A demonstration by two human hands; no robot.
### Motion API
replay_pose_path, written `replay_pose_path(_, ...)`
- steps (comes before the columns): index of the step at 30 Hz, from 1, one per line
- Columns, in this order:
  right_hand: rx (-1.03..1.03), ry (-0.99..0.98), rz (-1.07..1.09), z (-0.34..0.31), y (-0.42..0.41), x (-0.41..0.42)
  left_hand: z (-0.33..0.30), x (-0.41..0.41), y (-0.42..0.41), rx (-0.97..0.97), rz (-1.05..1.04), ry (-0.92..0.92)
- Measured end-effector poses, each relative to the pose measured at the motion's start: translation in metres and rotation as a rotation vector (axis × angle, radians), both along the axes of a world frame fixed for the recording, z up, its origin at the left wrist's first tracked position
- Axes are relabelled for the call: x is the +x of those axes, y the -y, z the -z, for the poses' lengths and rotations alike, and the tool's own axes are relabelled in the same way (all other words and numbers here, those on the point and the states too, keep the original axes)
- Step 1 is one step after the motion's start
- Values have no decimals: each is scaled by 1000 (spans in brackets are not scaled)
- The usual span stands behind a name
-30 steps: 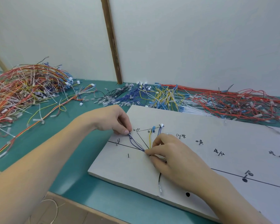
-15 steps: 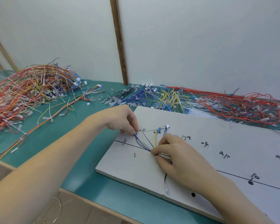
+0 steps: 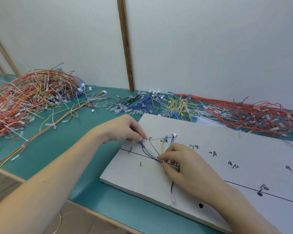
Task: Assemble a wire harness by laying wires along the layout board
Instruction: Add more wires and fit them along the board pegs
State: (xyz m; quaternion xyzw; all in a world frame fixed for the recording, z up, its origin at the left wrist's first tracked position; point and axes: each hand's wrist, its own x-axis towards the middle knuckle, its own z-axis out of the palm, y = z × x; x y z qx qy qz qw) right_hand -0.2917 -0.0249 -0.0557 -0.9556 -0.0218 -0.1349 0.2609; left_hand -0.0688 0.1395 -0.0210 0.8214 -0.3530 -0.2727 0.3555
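A white layout board (image 3: 227,142) with black lines, pins and handwritten labels lies on the teal table. On it a small fan of blue, white and yellow wires (image 3: 150,152) spreads from one junction point. My right hand (image 3: 181,164) pinches the wires together at that junction. My left hand (image 3: 125,130) pinches the far end of a blue and white pair at a pin near the board's left part. A yellow wire and a purple wire run up to blue and white connectors (image 3: 170,136). A black wire end (image 3: 172,191) trails below my right hand.
A big tangle of red, orange and white harnesses (image 3: 29,98) fills the table's left. Along the wall lie heaps of black, blue and yellow wires (image 3: 152,103) and red wires (image 3: 252,114). The table edge (image 3: 85,208) runs near me.
Both hands keep their grips on the wires. The camera view has shifted slightly, so the board and hands sit a little further right and lower.
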Motion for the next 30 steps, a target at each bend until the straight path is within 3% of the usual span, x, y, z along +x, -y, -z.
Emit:
replay_pose_path(8,1,-13,11,-2,-2,1,21,-4,-5,-154,-71,-32)
replay_pose_path(15,52,-6,47,-3,-1,7,42,-4,-11,-398,-142,-123)
replay_pose_path(23,118,43,82,-6,-2,8,57,-4,-14,-502,-163,-44)
replay_pose_path(30,401,148,232,-29,11,0,54,-10,-16,-510,-145,-45)
